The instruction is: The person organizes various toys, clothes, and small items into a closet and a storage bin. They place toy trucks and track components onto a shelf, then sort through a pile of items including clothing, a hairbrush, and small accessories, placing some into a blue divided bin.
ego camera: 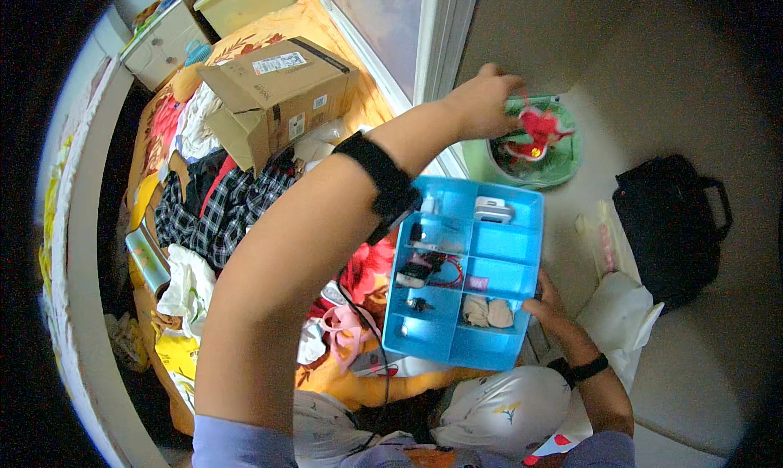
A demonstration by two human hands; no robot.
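Observation:
My left hand (pixel 489 104) reaches across to the upper right, over a green-lined waste bin (pixel 566 162). From its fingers hangs a red corded trinket (pixel 541 131) with a small yellow part, blurred, above the bin's mouth. My right hand (pixel 547 303) grips the right edge of a blue plastic compartment box (pixel 462 333). In its compartments are a white and grey device (pixel 494 210), two beige cloth bundles (pixel 488 312), a small pink packet (pixel 477 283), and a dark and white item (pixel 416 271) beside a red cord (pixel 452 271).
An opened cardboard box (pixel 287 89) lies on the orange bedding (pixel 244 46). Plaid clothing (pixel 244 199) and a white cloth (pixel 186 284) are heaped left of my forearm. A black bag (pixel 667 229) stands on the floor at right. A black cable (pixel 367 321) runs down towards my lap.

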